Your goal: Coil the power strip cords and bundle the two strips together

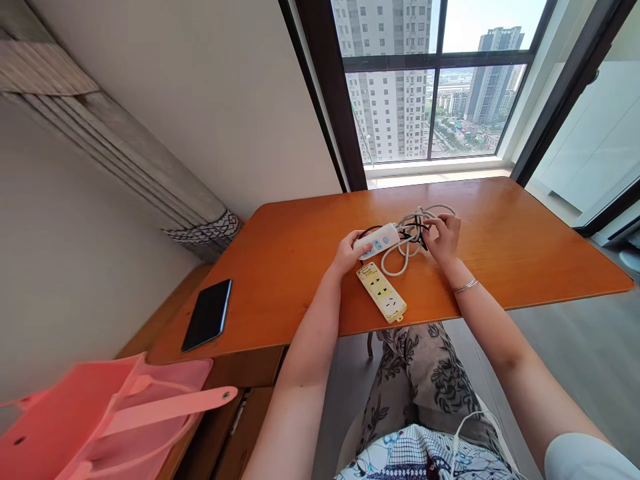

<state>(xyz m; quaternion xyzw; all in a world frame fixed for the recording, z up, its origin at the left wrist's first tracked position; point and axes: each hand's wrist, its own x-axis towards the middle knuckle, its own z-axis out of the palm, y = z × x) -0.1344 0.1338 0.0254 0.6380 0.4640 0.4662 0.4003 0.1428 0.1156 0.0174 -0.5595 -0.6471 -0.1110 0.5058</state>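
Observation:
My left hand [349, 253] grips one end of a white power strip [380, 241] with blue-marked sockets, tilted a little above the table. From its other end runs a looped light-grey cord [395, 270], tangled with a black cord [416, 230]. The fingers of my right hand [444, 239] are pinched on the cord bundle at its right side; which strand they hold is too small to tell. Just below, a yellowed power strip [382, 292] lies face up near the table's front edge, and a black cord comes from its upper end.
On the brown wooden table [290, 267], a dark tablet or phone [207, 315] lies at the left. A pink bag-like holder [120, 413] with a strap stands at the lower left. Behind the table is a window [437, 87]; a tied curtain [150, 160] hangs at the left.

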